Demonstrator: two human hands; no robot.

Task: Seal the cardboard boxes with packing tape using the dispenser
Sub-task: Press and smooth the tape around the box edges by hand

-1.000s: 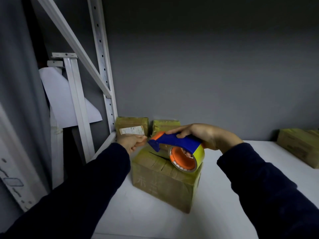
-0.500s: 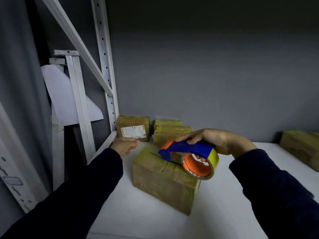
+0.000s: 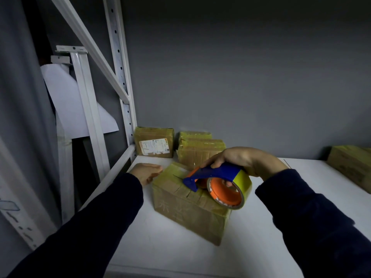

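A cardboard box (image 3: 186, 213) wrapped in yellowish tape sits on the white shelf (image 3: 251, 247) in front of me. My right hand (image 3: 243, 159) grips the blue and orange tape dispenser (image 3: 218, 183) from above, and its blue nose rests on the box's top near the middle. The yellow tape roll hangs over the box's right edge. My left hand (image 3: 147, 172) lies against the box's far left corner with relaxed fingers and holds nothing.
Two taped boxes stand against the grey back wall: one with a white label (image 3: 154, 145) and one beside it (image 3: 200, 150). Another box (image 3: 351, 167) sits at the far right. White rack uprights (image 3: 120, 77) rise on the left.
My right hand has drawn the dispenser rightward and toward me along the box top. My left hand has let go at the dispenser's nose and dropped to the box's left corner.
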